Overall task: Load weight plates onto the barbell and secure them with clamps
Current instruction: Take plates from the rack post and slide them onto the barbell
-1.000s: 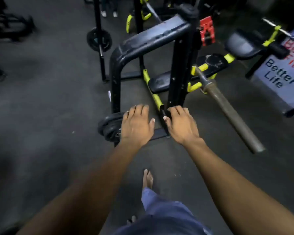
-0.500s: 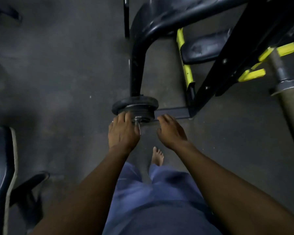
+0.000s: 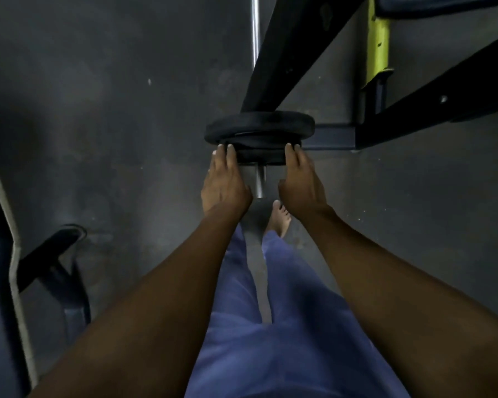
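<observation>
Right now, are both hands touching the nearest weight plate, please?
Touching: the head view shows the left hand and right hand with fingers against opposite edges of the nearest weight plate.

The scene is dim and murky, with soft, low contrast and grainy detail throughout. The brightest patch is a yellow bar [image 3: 377, 38] at upper right. Edges bend from wide-angle distortion, and the lower frame looks smeared.

black rack frame [image 3: 273, 61] crowds above the plates [image 3: 259, 129]; floor [image 3: 112, 110] left lies open.
</observation>
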